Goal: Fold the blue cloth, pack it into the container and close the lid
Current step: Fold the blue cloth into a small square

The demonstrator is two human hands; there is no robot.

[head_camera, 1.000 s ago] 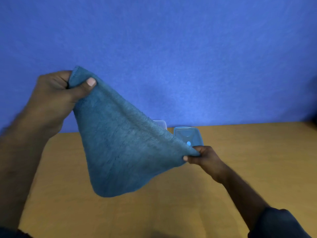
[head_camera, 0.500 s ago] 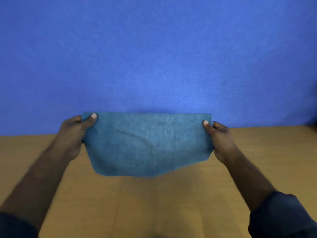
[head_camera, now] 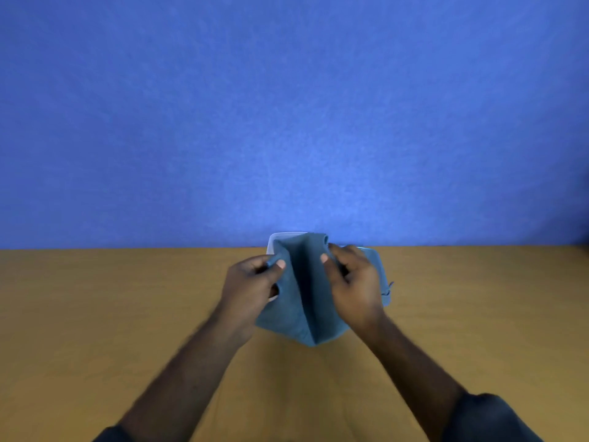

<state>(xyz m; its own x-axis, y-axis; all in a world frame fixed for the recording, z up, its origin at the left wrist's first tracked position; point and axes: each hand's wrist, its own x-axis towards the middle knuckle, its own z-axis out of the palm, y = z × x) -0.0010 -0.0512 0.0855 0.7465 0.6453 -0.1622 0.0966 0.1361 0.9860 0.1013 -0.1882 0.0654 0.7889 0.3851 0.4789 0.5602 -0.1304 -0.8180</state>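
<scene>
The blue cloth (head_camera: 302,301) hangs between my hands above the wooden table, creased down its middle into a V with the fold pointing toward me. My left hand (head_camera: 251,288) pinches its left upper corner between thumb and fingers. My right hand (head_camera: 353,288) pinches the right upper corner. Behind the cloth, the pale rim of the clear container (head_camera: 273,242) shows at the back of the table. The blue lid (head_camera: 377,266) peeks out to the right of my right hand. Most of the container and lid is hidden by cloth and hands.
The wooden table (head_camera: 127,314) stretches left and right of my hands, ending at a blue wall (head_camera: 287,122) just behind the container. Dark sleeves cover my forearms at the bottom of the view.
My hands have moved toward each other and lower, bringing the two top corners of the flat-stretched cloth close together, so the cloth now folds down its middle. The container rim has come into sight behind it.
</scene>
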